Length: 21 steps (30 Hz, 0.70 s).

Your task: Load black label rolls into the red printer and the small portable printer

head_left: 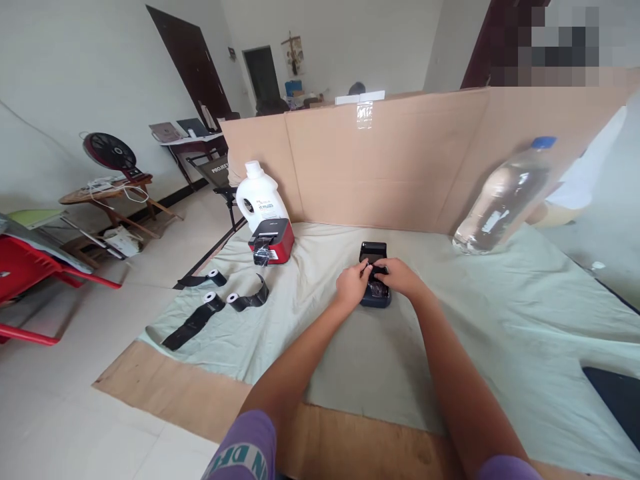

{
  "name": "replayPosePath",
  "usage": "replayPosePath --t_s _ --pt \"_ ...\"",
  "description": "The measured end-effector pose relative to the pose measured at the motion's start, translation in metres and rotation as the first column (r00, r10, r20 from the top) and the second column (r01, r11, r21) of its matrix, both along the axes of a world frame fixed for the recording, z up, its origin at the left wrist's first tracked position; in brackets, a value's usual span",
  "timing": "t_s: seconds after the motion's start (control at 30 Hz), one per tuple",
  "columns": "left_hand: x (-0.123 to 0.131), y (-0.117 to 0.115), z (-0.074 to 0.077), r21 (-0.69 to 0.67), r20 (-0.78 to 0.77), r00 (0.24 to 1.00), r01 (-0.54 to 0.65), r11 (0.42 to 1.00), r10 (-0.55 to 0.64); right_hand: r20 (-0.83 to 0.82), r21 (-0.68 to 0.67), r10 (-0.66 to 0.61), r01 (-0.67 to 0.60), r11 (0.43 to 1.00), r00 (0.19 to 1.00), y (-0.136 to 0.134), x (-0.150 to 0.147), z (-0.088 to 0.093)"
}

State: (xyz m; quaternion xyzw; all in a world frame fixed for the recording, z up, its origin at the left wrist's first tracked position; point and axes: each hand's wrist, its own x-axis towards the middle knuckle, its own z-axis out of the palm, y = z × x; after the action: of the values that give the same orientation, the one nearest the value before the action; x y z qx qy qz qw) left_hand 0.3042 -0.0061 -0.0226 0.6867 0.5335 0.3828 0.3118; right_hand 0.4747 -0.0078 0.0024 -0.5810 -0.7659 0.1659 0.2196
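Note:
A small black device with its lid raised lies on the pale green cloth, in front of me. My left hand is at its left side and my right hand at its right. The fingers of both hands are pinched together over the middle of the device, on a dark piece too small to make out. Shiny dark film shows just below the fingertips. Further left stands a red and black box-shaped device with dark film at its front. Several rolls of black strip lie on the cloth at the left.
A white jug and a large clear bottle with a blue cap stand before a cardboard screen. At the right edge lies a dark flat object. Wooden board edge shows in front. Red chair at far left.

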Motion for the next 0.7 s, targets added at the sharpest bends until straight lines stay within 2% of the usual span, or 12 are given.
replayPosePath --t_s 0.13,0.23,0.3,0.57,0.7 --pt "-0.012 0.001 -0.011 0.000 0.058 0.998 -0.026 1.000 0.026 0.099 0.069 -0.064 0.057 0.996 0.993 0.002 0.001 0.001" --pt "-0.018 0.003 -0.022 0.043 0.133 0.991 0.023 0.999 -0.029 0.170 0.070 -0.108 0.097 0.993 0.980 0.001 -0.002 0.000" --pt "-0.019 0.003 -0.026 0.069 0.130 0.989 0.065 0.995 -0.074 0.199 0.052 -0.124 0.116 0.992 0.972 0.001 -0.006 -0.004" --pt "-0.018 0.001 -0.024 0.108 0.046 0.990 0.130 0.986 -0.135 0.189 0.123 -0.243 0.222 0.967 0.952 -0.002 -0.016 -0.010" --pt "-0.019 0.000 -0.025 0.105 0.010 0.987 0.161 0.981 -0.163 0.142 0.071 -0.368 0.361 0.930 0.919 -0.003 -0.019 -0.010"
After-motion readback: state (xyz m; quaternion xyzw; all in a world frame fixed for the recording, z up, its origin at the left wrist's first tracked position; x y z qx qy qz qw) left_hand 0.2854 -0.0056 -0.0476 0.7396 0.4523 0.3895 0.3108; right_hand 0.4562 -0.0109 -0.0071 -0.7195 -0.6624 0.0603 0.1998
